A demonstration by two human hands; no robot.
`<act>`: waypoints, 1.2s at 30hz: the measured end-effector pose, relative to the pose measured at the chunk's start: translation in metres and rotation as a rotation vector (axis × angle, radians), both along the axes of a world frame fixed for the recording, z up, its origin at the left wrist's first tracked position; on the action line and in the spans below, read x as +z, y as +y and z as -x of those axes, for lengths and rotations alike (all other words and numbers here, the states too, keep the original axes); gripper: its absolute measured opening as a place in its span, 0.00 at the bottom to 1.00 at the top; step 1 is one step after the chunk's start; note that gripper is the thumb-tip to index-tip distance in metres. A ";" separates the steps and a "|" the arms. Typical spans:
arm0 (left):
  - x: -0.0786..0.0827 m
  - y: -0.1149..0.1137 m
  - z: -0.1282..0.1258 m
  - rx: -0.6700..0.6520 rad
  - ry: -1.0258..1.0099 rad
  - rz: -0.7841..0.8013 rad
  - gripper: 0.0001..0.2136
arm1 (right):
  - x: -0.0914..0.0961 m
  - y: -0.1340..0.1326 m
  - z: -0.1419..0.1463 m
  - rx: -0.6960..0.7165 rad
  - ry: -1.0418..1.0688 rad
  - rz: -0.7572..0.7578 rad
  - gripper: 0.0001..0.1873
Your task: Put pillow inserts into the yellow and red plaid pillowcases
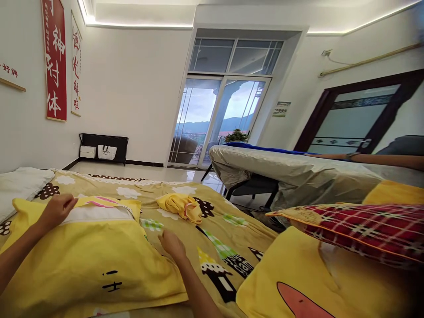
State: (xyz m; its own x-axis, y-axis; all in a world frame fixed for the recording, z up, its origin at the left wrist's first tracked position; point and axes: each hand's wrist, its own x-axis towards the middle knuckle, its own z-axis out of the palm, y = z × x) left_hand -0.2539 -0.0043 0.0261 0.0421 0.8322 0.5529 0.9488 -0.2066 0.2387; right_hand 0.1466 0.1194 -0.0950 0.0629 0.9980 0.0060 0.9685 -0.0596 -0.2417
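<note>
A yellow pillowcase (pixel 109 260) with black stitched marks lies across the bed in front of me. Its mouth gapes at the far side and shows a white pillow (pixel 102 214) inside. My left hand (pixel 58 213) is closed on the pillowcase's edge at the left of that mouth. Beyond its right edge, my right hand (pixel 172 245) is curled into a fist above the bedspread; whatever its fingers may hold is hidden. A crumpled yellow cloth (pixel 182 207) with orange trim rests on the bed farther off.
The patterned bedspread (pixel 132 181) covers the bed. At right, a red plaid cushion (pixel 367 227) lies on a large yellow cushion (pixel 281 269). A white pillow (pixel 23 185) sits at far left. Behind stands a plastic-covered table (pixel 298 165), where another person's arm (pixel 380 160) rests.
</note>
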 end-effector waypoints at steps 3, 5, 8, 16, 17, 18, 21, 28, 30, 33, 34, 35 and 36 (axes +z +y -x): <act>-0.008 0.006 0.024 0.112 0.007 0.002 0.21 | -0.001 0.009 0.036 -0.006 0.066 -0.044 0.28; -0.028 0.008 0.039 0.179 0.056 0.168 0.24 | -0.017 0.001 0.066 -0.007 0.082 -0.038 0.30; -0.060 0.007 0.056 0.229 0.055 0.323 0.22 | -0.040 -0.014 0.092 0.030 0.086 -0.035 0.26; -0.061 -0.017 0.096 0.419 -0.071 0.217 0.20 | -0.024 -0.004 0.056 0.046 0.061 -0.090 0.21; -0.055 -0.022 0.102 0.422 -0.118 0.202 0.19 | -0.019 -0.003 0.055 0.042 0.067 -0.099 0.22; -0.048 -0.026 0.108 0.423 -0.166 0.180 0.19 | -0.014 -0.003 0.055 0.042 0.075 -0.106 0.22; -0.020 -0.037 0.117 0.448 -0.283 0.043 0.17 | 0.006 -0.006 0.056 0.054 0.090 -0.136 0.21; 0.044 -0.058 0.081 0.393 -0.447 -0.214 0.12 | 0.118 0.016 0.030 0.086 0.026 -0.333 0.19; 0.046 -0.070 0.065 0.359 -0.456 -0.236 0.12 | 0.168 0.036 0.032 0.064 0.007 -0.416 0.20; 0.030 -0.089 0.039 0.271 -0.389 -0.164 0.09 | 0.230 0.065 0.049 0.009 0.012 -0.526 0.22; 0.020 -0.094 0.030 0.220 -0.335 -0.092 0.08 | 0.242 0.073 0.055 0.009 0.018 -0.546 0.22; 0.008 -0.098 0.020 0.166 -0.264 0.000 0.06 | 0.247 0.080 0.060 0.023 0.024 -0.559 0.22; -0.005 -0.101 0.011 0.116 -0.181 0.100 0.05 | 0.245 0.085 0.063 0.042 0.028 -0.571 0.23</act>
